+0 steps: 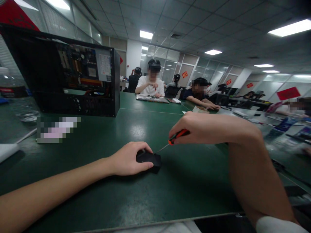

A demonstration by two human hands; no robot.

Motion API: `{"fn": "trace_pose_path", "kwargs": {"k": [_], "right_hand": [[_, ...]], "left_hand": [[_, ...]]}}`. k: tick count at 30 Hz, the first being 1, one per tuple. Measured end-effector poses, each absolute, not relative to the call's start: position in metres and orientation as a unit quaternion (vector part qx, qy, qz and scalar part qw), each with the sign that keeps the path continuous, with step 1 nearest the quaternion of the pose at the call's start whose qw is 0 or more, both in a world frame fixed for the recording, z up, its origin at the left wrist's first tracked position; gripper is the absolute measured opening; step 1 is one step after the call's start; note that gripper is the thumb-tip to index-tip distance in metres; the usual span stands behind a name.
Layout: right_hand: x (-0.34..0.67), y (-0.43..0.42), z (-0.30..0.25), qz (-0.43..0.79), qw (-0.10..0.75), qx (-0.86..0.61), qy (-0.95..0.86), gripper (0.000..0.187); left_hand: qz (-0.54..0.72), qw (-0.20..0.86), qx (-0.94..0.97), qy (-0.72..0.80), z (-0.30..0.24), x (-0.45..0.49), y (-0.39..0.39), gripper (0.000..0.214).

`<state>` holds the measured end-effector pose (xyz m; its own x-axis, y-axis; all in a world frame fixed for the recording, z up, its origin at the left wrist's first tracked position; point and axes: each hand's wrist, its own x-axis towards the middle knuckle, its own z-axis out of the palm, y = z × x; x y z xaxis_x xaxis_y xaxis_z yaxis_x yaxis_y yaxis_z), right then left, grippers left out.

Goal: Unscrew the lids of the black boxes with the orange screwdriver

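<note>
A small black box-like device (155, 161) lies on the green tabletop (136, 197), its left part covered by my fingers. My left hand (130, 158) is closed around it, thumb along the near side and fingers over the far side. In my right hand (184, 127) is a screwdriver (172, 139) with an orange and black handle. Its thin metal shaft slants down to the left, and the tip meets the top of the black device near my left fingertips. What kind of device it is I cannot make out.
An opened black computer case (77, 74) stands at the back left. Left of it are a plastic bottle (14, 87), a blurred pinkish flat item (57, 131) and a white object (8, 152) with a cable. Across the table a person in a white shirt (152, 84) sits over a flat panel.
</note>
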<state>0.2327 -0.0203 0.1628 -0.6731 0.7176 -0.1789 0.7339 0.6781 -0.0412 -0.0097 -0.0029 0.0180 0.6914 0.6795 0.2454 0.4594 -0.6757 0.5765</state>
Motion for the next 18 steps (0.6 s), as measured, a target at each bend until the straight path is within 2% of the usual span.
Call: {"fn": "trace_pose_path", "kwargs": {"k": [2,7,18], "right_hand": [[0.232,-0.022,0.162,-0.085,0.105,0.38,0.915,0.025],[0.227,-0.026,0.16,-0.082,0.13,0.367,0.917,0.026],[0.241,-0.027,0.168,-0.097,0.134,0.384,0.908,0.024]], "left_hand": [[0.225,0.211,0.899,0.311,0.02,-0.011,-0.004,0.03],[0.218,0.183,0.912,0.294,0.015,-0.007,-0.009,0.046],[0.244,0.201,0.901,0.297,0.005,-0.004,-0.008,0.038]]}}
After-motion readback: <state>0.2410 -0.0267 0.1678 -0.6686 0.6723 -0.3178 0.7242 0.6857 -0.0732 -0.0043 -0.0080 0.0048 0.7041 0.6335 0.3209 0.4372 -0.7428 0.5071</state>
